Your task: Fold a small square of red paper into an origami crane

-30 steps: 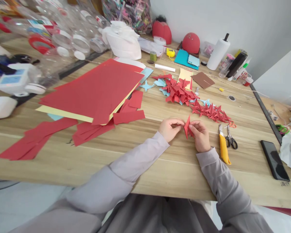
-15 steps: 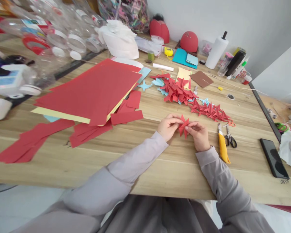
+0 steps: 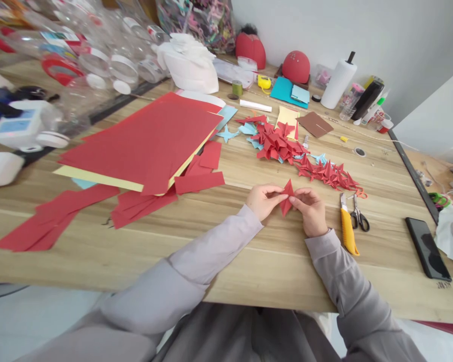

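Observation:
Between my two hands, just above the table, is a folded red paper star [image 3: 287,197] with pointed tips up and down. My left hand [image 3: 265,200] pinches its left side between thumb and fingers. On its right side my right hand [image 3: 308,207] pinches it in the same way; the fingertips hide its middle. Beyond my hands lies a heap of red folded paper stars [image 3: 279,142], with a few light blue ones among them. A row of pointed red stars [image 3: 326,172] runs on from the heap to the right.
Large red paper sheets [image 3: 147,141] and cut red strips [image 3: 56,213] cover the left. A yellow-handled cutter [image 3: 348,229] and black scissors [image 3: 358,216] lie right of my right hand, a phone [image 3: 427,249] farther right. Plastic bottles [image 3: 109,60] crowd the back left.
The paper star's outline has narrowed: its spread side points no longer show, and it looks like a slim diamond between my fingers. Both hands keep their hold in nearly the same place.

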The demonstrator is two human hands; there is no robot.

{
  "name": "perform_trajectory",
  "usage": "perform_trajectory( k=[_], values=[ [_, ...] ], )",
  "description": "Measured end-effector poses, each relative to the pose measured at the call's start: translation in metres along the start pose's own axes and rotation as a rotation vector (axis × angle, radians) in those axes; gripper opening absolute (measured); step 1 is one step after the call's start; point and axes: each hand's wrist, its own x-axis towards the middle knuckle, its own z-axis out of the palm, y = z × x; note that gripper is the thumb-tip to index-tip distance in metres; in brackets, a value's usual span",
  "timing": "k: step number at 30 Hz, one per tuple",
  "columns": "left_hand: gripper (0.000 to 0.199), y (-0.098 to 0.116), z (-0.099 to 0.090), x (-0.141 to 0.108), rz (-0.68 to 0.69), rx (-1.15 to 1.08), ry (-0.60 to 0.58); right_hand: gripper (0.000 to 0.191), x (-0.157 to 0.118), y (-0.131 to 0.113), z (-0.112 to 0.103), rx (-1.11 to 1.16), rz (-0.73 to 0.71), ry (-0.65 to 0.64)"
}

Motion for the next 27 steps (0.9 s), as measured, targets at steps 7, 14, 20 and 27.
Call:
perform_trajectory(
  k=[7,14,20,27],
  values=[
    [0.036,0.009,0.0,0.0,-0.076,-0.159,0.031,0.024,0.0,-0.004,-0.001,-0.126,0.117,-0.108],
    [0.036,0.009,0.0,0.0,-0.144,-0.207,-0.01,0.028,-0.001,-0.005,0.0,-0.19,0.099,-0.071],
    [0.034,0.007,0.0,0.001,-0.179,-0.243,-0.004,0.03,-0.001,-0.006,0.001,-0.176,0.094,-0.067],
    [0.03,0.012,-0.002,0.001,-0.163,-0.219,-0.014,0.026,-0.001,-0.006,0.002,-0.142,0.107,-0.09]
  ],
)
